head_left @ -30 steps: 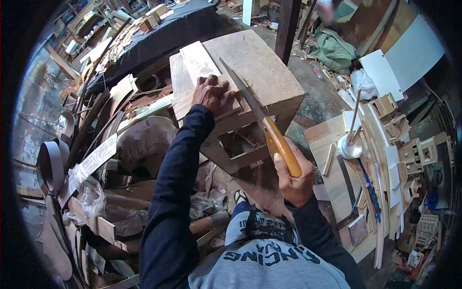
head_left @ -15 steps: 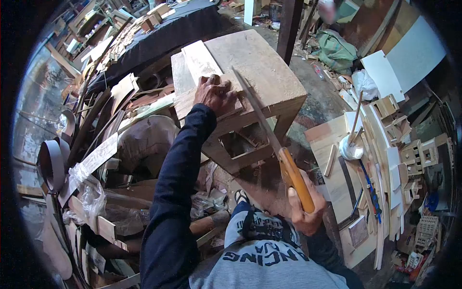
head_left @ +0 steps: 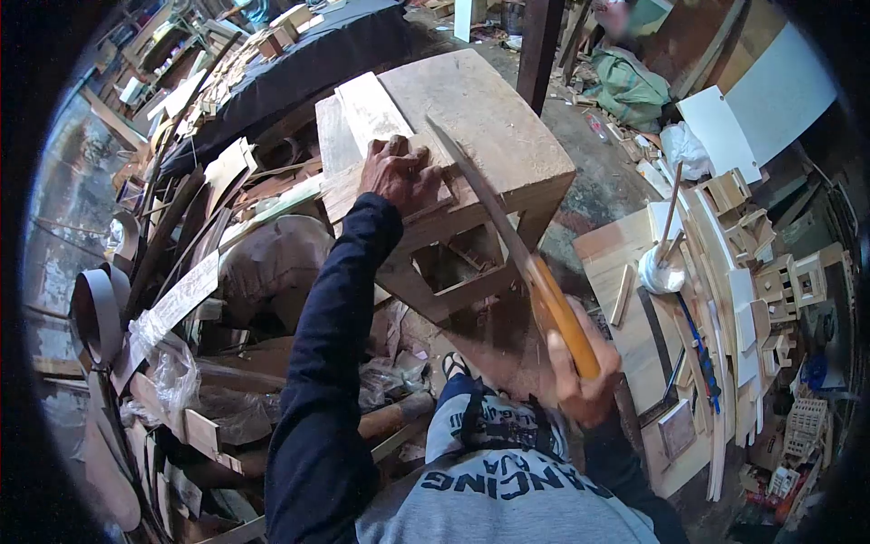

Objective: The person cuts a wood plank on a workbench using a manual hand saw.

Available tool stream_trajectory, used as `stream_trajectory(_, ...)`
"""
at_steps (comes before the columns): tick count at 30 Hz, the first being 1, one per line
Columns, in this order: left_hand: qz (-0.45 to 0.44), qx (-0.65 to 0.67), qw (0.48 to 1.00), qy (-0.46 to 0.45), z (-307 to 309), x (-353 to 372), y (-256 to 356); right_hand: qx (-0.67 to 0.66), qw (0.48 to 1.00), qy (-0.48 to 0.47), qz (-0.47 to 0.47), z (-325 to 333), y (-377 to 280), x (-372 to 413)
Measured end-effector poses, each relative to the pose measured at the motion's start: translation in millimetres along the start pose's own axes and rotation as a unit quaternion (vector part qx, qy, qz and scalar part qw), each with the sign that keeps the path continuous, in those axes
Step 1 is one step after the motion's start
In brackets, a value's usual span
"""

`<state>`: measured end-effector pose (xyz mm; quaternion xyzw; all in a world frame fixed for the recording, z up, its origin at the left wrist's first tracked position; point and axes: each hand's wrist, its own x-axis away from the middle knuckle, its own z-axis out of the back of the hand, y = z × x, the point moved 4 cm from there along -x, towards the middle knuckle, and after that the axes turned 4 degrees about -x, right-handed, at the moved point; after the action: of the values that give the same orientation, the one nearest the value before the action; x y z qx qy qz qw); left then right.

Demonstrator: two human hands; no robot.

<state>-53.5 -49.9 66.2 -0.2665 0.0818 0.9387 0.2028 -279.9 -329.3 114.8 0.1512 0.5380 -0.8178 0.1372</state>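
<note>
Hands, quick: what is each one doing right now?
Left hand: open, pressing down on the plank.
Right hand: closed around the handle of the saw.

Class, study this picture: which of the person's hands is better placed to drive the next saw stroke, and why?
Right, probably. The right hand is closed round the handle of the saw, blade across the board. The left hand presses on that board, pinning it to the wooden stool.
</note>
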Motion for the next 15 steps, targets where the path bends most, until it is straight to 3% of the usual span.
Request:
stream_trajectory(5, 0.014, 0.007, 1.0, -0.023, -9.9, 1.2, -10.0, -0.086, 0.996, -0.007, -0.013, -25.3, 13.9, -44.8)
stream_trajectory(8, 0.021, 0.001, 0.999, -0.036, -0.8, -1.2, -2.7, -0.093, 0.993, -0.008, -0.066, -18.7, 5.5, -31.2)
stream_trajectory(9, 0.026, 0.006, 0.999, -0.036, 3.0, -2.2, -0.5, -0.043, 0.999, -0.002, -0.023, -14.6, 7.5, -21.7)
stream_trajectory(15, 0.028, 0.011, 0.999, -0.031, 5.6, -3.0, 0.8, -0.043, 0.998, -0.014, -0.036, 7.4, -4.1, 12.0)
